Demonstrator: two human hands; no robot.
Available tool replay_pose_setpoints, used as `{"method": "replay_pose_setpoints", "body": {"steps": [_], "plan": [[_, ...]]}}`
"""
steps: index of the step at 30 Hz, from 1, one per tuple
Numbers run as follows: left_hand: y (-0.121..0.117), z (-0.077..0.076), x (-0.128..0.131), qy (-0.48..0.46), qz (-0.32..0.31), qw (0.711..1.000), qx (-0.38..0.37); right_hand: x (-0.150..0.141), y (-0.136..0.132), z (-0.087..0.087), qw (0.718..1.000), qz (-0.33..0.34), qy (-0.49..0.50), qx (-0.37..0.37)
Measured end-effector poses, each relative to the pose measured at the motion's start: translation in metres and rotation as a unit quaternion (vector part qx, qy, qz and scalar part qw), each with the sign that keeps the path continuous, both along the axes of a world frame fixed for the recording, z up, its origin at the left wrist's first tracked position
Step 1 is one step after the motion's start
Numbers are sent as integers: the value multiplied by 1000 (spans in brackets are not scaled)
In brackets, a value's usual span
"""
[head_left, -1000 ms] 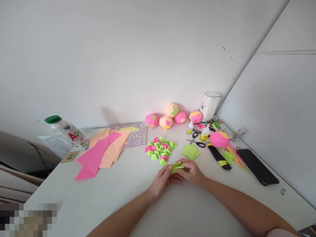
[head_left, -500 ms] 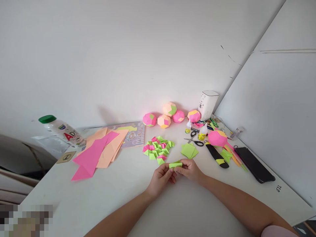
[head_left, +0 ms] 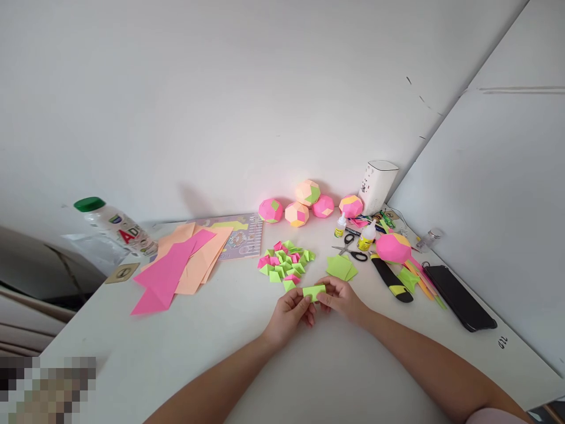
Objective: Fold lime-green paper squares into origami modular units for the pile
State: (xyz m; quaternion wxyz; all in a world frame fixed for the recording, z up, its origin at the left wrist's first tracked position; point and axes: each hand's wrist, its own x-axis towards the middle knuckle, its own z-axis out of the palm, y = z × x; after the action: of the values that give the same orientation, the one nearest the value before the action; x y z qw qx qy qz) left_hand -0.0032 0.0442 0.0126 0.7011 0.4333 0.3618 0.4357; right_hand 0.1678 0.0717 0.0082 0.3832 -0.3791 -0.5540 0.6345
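Observation:
A small green piece of paper [head_left: 314, 292], folded into a rectangle, is held between my two hands above the table. My left hand [head_left: 289, 312] pinches its left end, thumb in front. At its right end, my right hand [head_left: 344, 300] grips it with thumb and fingers. Just beyond my hands lies a pile of small folded green and pink paper pieces [head_left: 282, 263]. A few flat green paper squares [head_left: 339, 267] rest beyond my right hand.
Scissors [head_left: 351, 250], glue bottles [head_left: 366, 237], a box cutter [head_left: 392, 280] and a black phone [head_left: 459, 296] lie to the right. Several paper balls [head_left: 296, 214] sit along the wall. Pink paper sheets [head_left: 170, 277] and a green-capped bottle [head_left: 117, 227] are at left.
The folded green paper now lies flatter, its front face turned more toward me; earlier a flap stood up behind its front edge. The whole view has shifted slightly.

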Motion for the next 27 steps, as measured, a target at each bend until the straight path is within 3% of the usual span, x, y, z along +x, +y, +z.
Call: {"method": "replay_pose_setpoints", "body": {"steps": [13, 27], "plan": [[-2, 1, 2, 71, 0, 997, 3, -3, -1, 2, 998, -8, -62, 18], [-3, 1, 2, 68, 7, 998, 4, -3, -1, 1, 998, -9, -68, 10]]}}
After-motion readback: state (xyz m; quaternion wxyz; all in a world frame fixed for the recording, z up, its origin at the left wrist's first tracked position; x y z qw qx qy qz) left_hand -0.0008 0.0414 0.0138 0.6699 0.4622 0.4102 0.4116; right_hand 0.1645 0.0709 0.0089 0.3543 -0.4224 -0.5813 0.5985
